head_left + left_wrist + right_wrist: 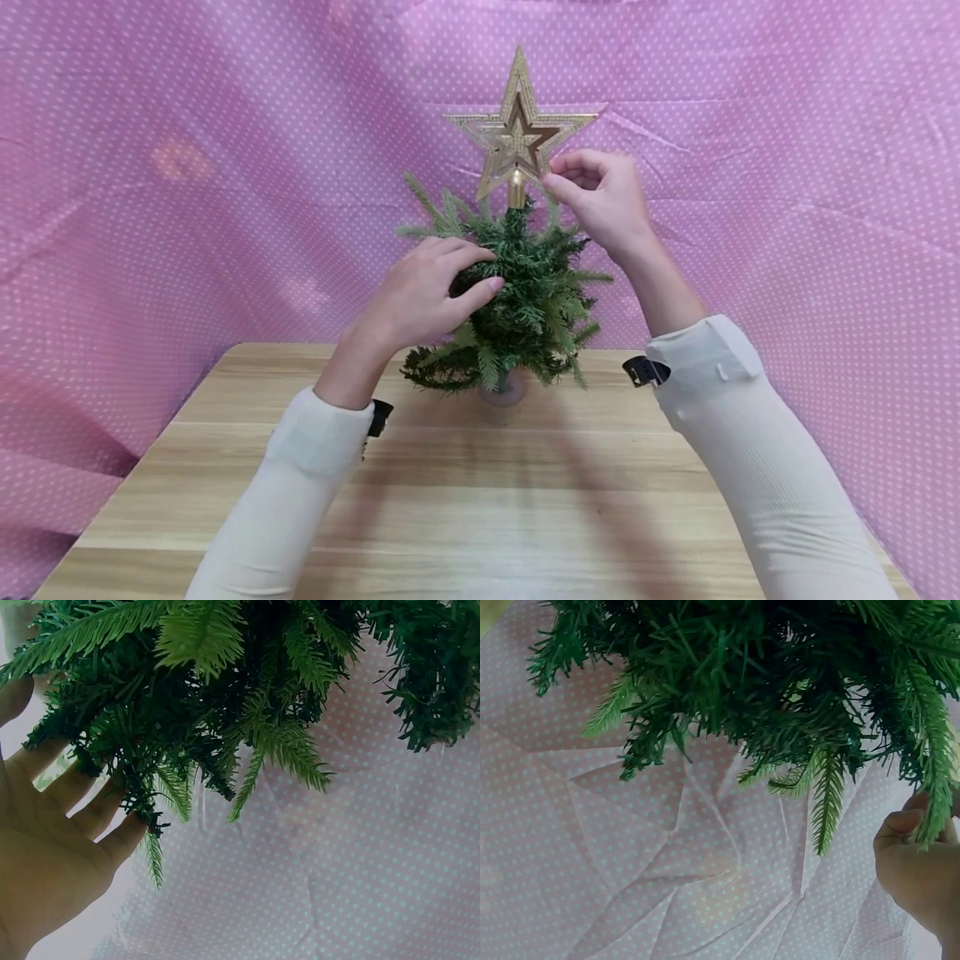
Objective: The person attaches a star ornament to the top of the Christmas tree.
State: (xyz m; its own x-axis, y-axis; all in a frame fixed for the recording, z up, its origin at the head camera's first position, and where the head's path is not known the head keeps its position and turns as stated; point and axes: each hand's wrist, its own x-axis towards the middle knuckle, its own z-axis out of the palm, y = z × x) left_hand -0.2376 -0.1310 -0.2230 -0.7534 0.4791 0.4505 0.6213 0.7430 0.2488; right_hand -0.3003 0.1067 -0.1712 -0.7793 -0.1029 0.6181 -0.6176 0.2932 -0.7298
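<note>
A small artificial Christmas tree [525, 308] stands upright on the wooden table, with dark green and lighter green sprigs. On its tip sits a gold star [517, 137] with nested outlines and a short gold socket. My right hand [603, 196] pinches the star's lower right point between thumb and fingers. At the left of the tree, my left hand [427, 292] rests against the upper branches, thumb and fingers apart. Its spread, fairly straight fingers [86, 802] reach in behind the sprigs in the left wrist view. In the right wrist view a hanging sprig [930, 772] partly covers the right hand.
The tree's round base [502, 390] stands on the light wooden table [480, 500] near its far edge. Behind and at both sides hangs a pink cloth [787, 167] with white dots. Both wrists carry black straps beside rolled white sleeves.
</note>
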